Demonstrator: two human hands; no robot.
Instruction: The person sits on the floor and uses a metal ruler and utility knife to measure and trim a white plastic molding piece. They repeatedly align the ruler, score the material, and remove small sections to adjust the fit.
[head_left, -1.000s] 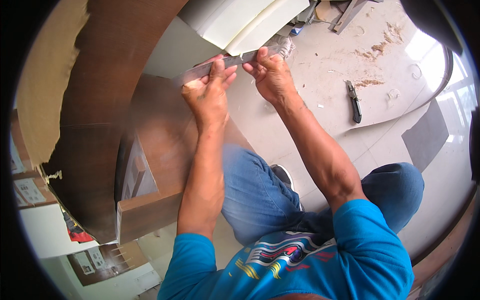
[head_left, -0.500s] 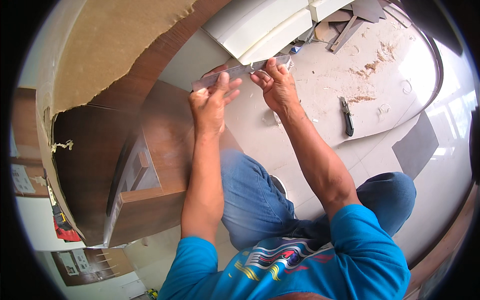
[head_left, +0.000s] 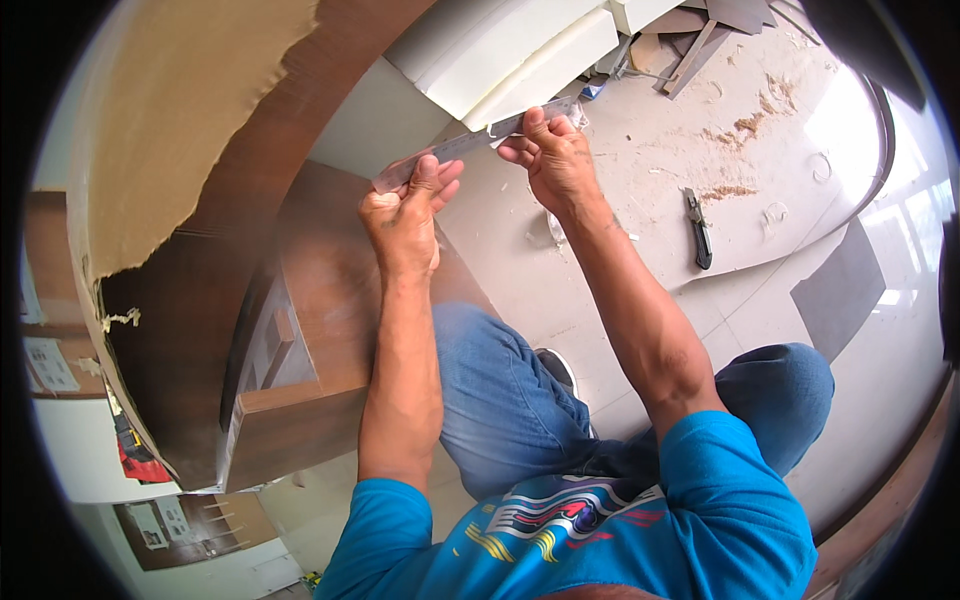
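Note:
A flat, greyish ruler (head_left: 455, 147) with fine marks along it is held up in front of me, its right end raised. My left hand (head_left: 405, 215) pinches its left end, thumb on top and the other fingers partly behind. Near the right end, my right hand (head_left: 555, 165) grips it between thumb and curled fingers. Whitish scraps (head_left: 577, 117) show at that end, too small to make out. Just beyond the ruler is the edge of a white panel or box (head_left: 540, 75).
A black utility knife (head_left: 697, 230) lies on the pale board at right, among wood shavings (head_left: 745, 125). Board offcuts (head_left: 690, 50) are piled at the far side. Left of me stand a brown wooden cabinet (head_left: 330, 270) and torn cardboard (head_left: 180, 130). A grey sheet (head_left: 840, 290) lies at right.
Both hands keep hold of the ruler. My left hand has shifted a little left and down, and my right slightly up, so the ruler slopes more. The view has shifted slightly.

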